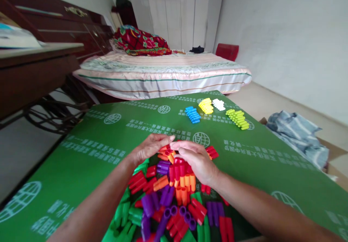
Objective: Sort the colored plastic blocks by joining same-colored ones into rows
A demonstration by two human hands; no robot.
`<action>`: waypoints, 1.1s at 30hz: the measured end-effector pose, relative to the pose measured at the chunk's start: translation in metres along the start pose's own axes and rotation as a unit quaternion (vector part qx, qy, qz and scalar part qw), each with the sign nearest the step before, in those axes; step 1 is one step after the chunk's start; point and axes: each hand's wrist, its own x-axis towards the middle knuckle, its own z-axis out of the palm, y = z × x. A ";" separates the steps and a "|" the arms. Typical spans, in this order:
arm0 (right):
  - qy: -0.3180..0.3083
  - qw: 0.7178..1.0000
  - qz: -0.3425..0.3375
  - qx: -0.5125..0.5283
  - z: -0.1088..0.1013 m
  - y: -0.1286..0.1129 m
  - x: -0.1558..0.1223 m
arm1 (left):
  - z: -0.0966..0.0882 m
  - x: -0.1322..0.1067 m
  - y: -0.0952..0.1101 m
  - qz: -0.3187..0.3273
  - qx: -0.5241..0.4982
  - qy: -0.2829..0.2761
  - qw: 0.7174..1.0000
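Head view, and from where I stand the work looks only part way through. On the far side of the green tabletop, four small groups of plastic tube pieces lie apart from the rest, each of one colour: the blue group leftmost, the yellow group and the white group close beside each other, and the yellow-green group off to the right. Those four look finished to me, with their pieces side by side in fairly neat rows.

Much more is left, I'd judge. Close to the person sits a mixed heap, where red pieces, purple pieces, orange pieces and green pieces lie tangled, some tilted, some showing their hollow ends. None of these four colours has a tidy row of its own.

Both hands are over the far end of that heap (a bed stands beyond it all). The left hand reaches in from one side, the right hand from the other, their fingers outstretched and loosely curved, nearly meeting above red and orange pieces. Neither is closed into a fist; whether the fingers touch any piece underneath, I cannot tell.
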 end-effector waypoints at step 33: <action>-0.131 0.738 -0.139 -0.647 -0.069 0.004 0.026 | 0.060 0.014 -0.003 0.088 0.449 -0.009 0.889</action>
